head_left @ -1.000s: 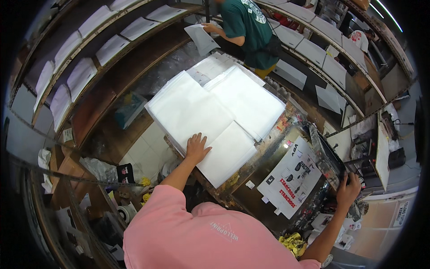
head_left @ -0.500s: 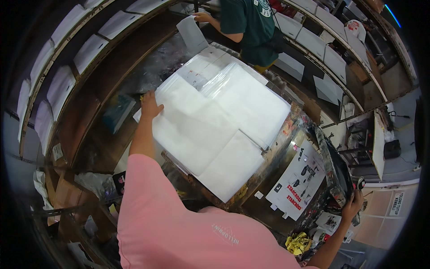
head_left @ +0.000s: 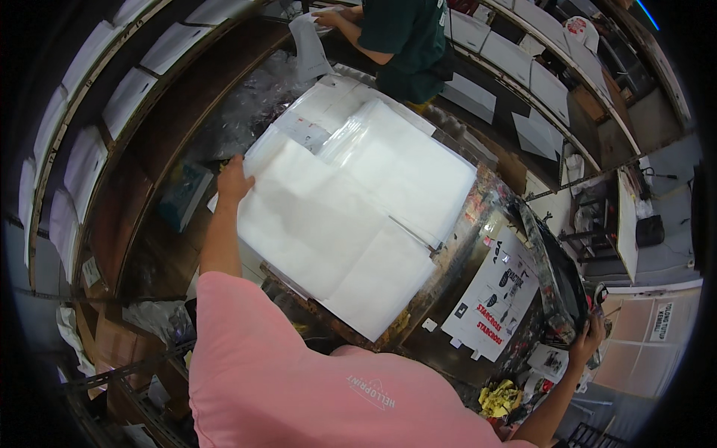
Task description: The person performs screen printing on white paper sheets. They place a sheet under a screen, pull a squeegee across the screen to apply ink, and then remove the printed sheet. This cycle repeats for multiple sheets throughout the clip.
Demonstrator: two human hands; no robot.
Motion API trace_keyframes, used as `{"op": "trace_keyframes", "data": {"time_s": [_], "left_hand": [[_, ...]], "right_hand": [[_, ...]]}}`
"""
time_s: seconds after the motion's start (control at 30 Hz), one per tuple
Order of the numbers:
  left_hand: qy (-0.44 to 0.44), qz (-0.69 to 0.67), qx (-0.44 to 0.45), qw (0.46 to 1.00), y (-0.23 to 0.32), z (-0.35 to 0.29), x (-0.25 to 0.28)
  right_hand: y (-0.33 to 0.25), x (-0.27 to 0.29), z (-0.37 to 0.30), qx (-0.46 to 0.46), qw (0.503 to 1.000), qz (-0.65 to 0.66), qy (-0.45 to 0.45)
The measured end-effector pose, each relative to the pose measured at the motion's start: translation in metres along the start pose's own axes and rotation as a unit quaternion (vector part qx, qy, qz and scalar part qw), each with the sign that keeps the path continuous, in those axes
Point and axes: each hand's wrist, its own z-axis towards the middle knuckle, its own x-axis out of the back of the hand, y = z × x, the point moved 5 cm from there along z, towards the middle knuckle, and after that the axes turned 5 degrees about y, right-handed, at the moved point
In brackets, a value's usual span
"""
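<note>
A pile of large white sheets (head_left: 328, 224), thin and soft-looking, covers the table in front of me. My left hand (head_left: 234, 181) is closed on the left edge of the top sheet, thumb above and the other fingers partly hidden; the sheet ripples beside it. Far to the right, my right hand (head_left: 588, 337) grips the near end of a tilted, paint-stained screen-printing frame (head_left: 549, 269) with dark mesh. Under the raised frame, a white printed sheet (head_left: 493, 295) with black and red artwork lies on the dark board.
Across the table, a person in a dark green shirt (head_left: 403, 45) holds a pale sheet (head_left: 308, 52). Racks with white sheets (head_left: 131, 101) line the left and far right. Clear plastic (head_left: 239, 112) lies beyond my left hand. Crumpled yellow material (head_left: 500, 399) sits near my right forearm.
The top white sheet has more ripples near my left hand, which keeps its edge. My right hand stays on the frame. The other person's pale sheet has bent, and both their hands are near it.
</note>
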Motion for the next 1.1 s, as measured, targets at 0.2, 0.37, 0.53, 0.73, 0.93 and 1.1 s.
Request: {"op": "trace_keyframes", "data": {"time_s": [0.2,0.37,0.53,0.73,0.93,1.1], "left_hand": [[0.009,0.078,-0.010,0.997,0.017,-0.021,-0.020],[0.017,0.088,-0.014,0.996,0.028,-0.029,-0.009],[0.029,0.090,-0.064,0.993,0.061,-0.044,0.071],[0.079,0.036,-0.075,0.993,0.143,-0.092,0.238],[0.135,0.098,-0.078,0.983,0.216,-0.141,0.390],[0.173,0.109,-0.170,0.964,0.288,-0.177,0.414]], "right_hand": [[-0.013,0.003,0.009,-0.054,0.996,0.026,-0.061],[-0.009,0.001,0.006,-0.021,0.999,-0.012,-0.034],[-0.037,0.011,0.016,-0.037,0.999,0.009,-0.017],[-0.033,0.021,0.018,-0.053,0.999,-0.007,-0.010],[-0.021,0.016,0.026,-0.045,0.998,0.008,0.031],[-0.024,0.021,0.043,-0.027,0.999,0.017,0.035]]}}
